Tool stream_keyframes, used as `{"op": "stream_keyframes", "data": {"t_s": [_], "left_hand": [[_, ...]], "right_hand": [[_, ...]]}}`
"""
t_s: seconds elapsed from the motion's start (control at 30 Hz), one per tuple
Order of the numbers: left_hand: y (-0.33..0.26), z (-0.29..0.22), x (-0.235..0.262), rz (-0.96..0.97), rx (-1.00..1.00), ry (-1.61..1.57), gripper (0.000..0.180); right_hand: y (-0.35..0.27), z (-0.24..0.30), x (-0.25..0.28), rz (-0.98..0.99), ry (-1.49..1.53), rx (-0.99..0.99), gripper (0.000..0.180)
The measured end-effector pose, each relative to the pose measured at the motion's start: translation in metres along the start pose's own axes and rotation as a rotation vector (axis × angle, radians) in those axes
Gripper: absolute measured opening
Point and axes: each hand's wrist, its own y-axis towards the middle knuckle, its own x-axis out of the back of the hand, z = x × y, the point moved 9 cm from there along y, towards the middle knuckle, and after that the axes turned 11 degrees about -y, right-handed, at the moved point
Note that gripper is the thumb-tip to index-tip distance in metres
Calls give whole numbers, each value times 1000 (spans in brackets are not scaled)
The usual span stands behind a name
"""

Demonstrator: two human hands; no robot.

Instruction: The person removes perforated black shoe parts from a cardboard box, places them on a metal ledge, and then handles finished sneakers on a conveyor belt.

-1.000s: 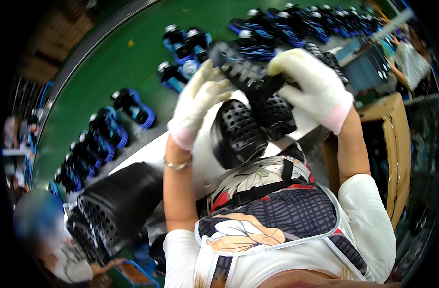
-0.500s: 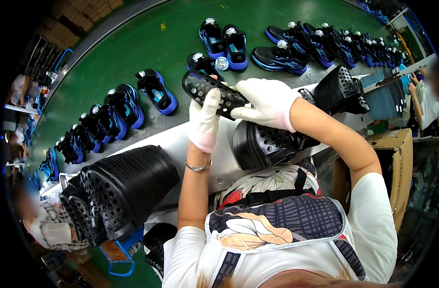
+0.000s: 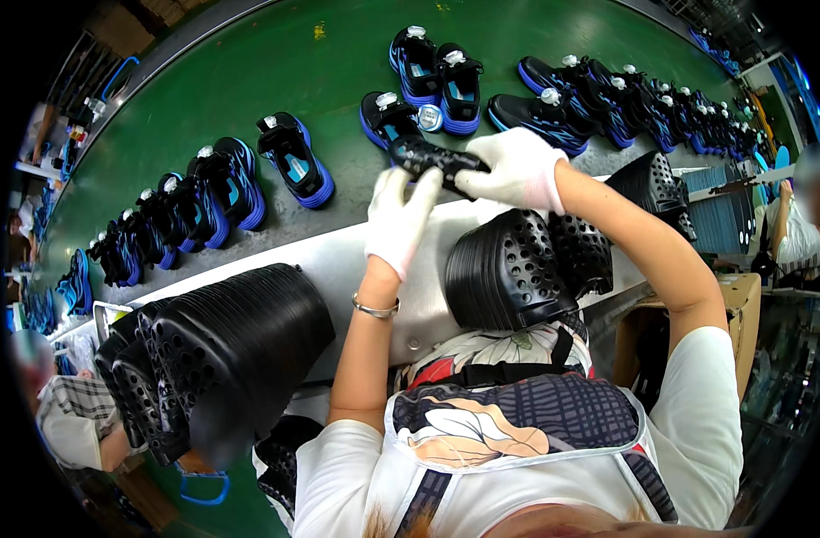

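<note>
Gloved in white, my right hand (image 3: 516, 170) grips one end of a black perforated plastic shoe insert (image 3: 428, 157). My left hand (image 3: 401, 215), also gloved, is at the insert's near side with its fingers apart. Its fingertips are close to the insert; whether they touch it I cannot tell. Just beyond the insert is a black and blue sneaker (image 3: 380, 119) with a white wad at its tongue, partly hidden by it. A round pale-topped object (image 3: 430, 117) sits beside that sneaker.
Large nested stacks of black inserts stand on the metal ledge (image 3: 374, 269): a left stack (image 3: 248, 332), a middle stack (image 3: 500, 269) and a right stack (image 3: 648, 184). Sneakers line the green surface (image 3: 338, 81) both ways. A cardboard box (image 3: 742, 314) is at right. Other people work on both sides.
The insert has tipped flatter and moved slightly right, over the near sneaker. My left hand has loosened from around it, its fingers spreading. My right hand still holds its end.
</note>
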Motion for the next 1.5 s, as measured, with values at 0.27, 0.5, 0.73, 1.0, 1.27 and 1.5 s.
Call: {"op": "stream_keyframes", "data": {"t_s": [0.27,0.5,0.73,1.0,1.27,1.5], "left_hand": [[22,28,-19,58,-228,436,32],[41,38,-28,120,-153,552,23],[39,51,-29,162,-133,520,24],[41,50,-26,179,-71,532,25],[47,68,-17,205,343,596,32],[51,61,-34,347,250,847,32]], "right_hand": [[67,-18,2,184,-70,-51,56],[110,19,-9,226,-305,-129,42],[98,-4,-12,417,-115,-92,53],[129,29,-16,309,-423,-80,41],[149,38,-52,45,-366,-102,28],[175,21,-76,185,-192,-110,25]]}}
